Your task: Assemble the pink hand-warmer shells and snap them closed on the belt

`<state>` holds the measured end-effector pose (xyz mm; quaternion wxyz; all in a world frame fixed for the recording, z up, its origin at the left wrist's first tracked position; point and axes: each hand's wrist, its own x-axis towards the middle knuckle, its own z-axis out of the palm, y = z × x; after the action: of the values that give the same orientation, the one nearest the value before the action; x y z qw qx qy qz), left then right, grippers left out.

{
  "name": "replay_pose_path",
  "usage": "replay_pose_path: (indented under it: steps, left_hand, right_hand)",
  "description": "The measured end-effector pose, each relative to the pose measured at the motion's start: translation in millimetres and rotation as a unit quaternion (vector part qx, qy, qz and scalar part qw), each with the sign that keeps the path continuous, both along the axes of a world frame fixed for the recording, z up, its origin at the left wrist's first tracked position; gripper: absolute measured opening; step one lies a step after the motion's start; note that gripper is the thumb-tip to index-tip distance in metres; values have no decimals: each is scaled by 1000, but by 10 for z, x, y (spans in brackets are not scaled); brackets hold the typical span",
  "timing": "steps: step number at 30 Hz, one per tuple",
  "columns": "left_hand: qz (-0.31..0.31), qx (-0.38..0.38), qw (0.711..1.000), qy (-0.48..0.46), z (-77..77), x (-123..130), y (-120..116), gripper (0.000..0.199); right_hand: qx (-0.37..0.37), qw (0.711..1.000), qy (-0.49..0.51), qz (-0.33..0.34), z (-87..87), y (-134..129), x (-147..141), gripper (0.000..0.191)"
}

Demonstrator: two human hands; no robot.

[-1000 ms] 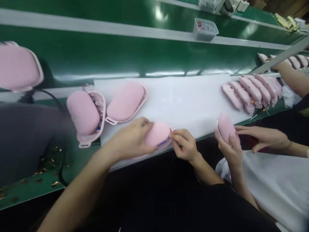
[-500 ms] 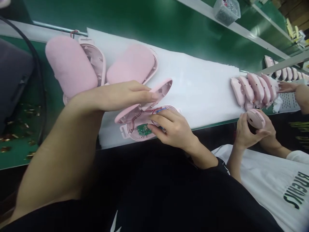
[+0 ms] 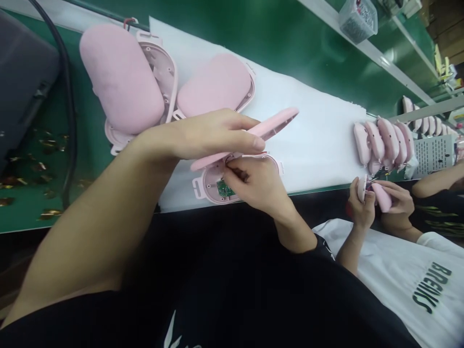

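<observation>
My left hand (image 3: 213,133) grips a pink shell half (image 3: 277,123), tilted up over the matching bottom shell (image 3: 210,186). That bottom shell lies open on the white sheet, with a green circuit board (image 3: 224,188) inside it. My right hand (image 3: 257,186) reaches into the bottom shell beside the board, thumb and fingers pinched together close to a thin wire. Whatever is between those fingertips is hidden. Behind my left hand rest two more pairs of pink shells, a large one (image 3: 121,79) and a smaller one (image 3: 217,84).
White sheeting (image 3: 308,125) covers the green bench. A black cable (image 3: 68,106) and brass-coloured pieces (image 3: 50,212) lie on the left near a grey box (image 3: 25,72). On the right stand several pink shells (image 3: 386,140), where a co-worker's hands (image 3: 362,208) hold pink parts.
My left hand has swung the held shell half rightward and tipped it more edge-on. My right fingers have drawn together inside the bottom shell. The co-worker's pink part now shows as two separated pieces.
</observation>
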<state>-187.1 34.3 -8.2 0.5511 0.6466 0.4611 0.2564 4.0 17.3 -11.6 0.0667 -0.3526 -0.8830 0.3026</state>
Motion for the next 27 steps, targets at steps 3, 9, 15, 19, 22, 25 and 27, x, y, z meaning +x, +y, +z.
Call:
replay_pose_path:
  steps: [3,9,15,19,22,25,27]
  left_hand:
    - [11,6,1000,11,13,8,-2,46]
    - [-18,-13,999,-22,33,54,-21,44]
    - [3,-37,999,-28,23,60,-33,41]
    - [25,-18,1000,-4,41,51,-33,42]
    - [30,-19,999,13,66,53,-33,43]
    - [35,-16,999,19,67,55,-29,48]
    - [30,-11,999,18,49,53,-27,53]
  right_hand:
    - [8,997,71,20,20,48,165,24]
    - [76,988,130,25,-150,13,404,6]
    - [194,972,124,-42,-339,-107,303,9]
    - [189,965,170,63,-320,-82,264,10]
    - [196,962,181,63,-312,-35,296,9]
    - [185,968,150,79,-300,3,346,11]
    - [169,973,113,108,-269,30,377,17]
